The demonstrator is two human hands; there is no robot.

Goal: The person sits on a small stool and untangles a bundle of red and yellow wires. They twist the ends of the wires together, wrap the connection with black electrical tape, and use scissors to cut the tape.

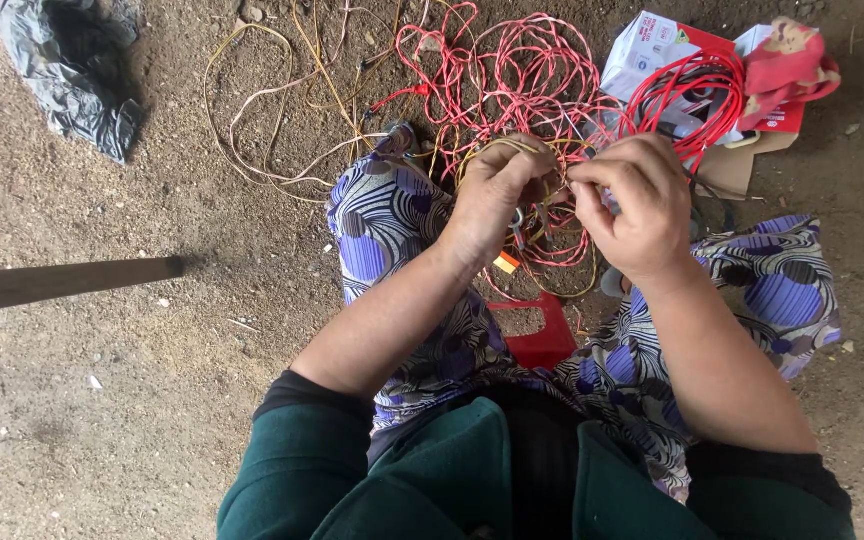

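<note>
My left hand point(492, 195) is closed around a small coil of yellow wire point(512, 150) held above my lap. My right hand point(637, 200) pinches a strand of the same wire bundle between thumb and fingers, close to the left hand. A metal tool tip shows below the left hand, but what it is I cannot tell. Behind the hands lies a tangle of red wire point(512, 75) on the dirt ground. A patterned purple skirt point(382, 220) covers my knees, and a red stool point(542, 335) shows between them.
Loose yellow wire point(252, 110) loops over the ground at upper middle. A white and red carton point(652, 50) with a red wire coil point(682, 95) sits at upper right. Crumpled grey plastic point(72, 70) lies at upper left. A dark wooden stick point(62, 280) enters from the left.
</note>
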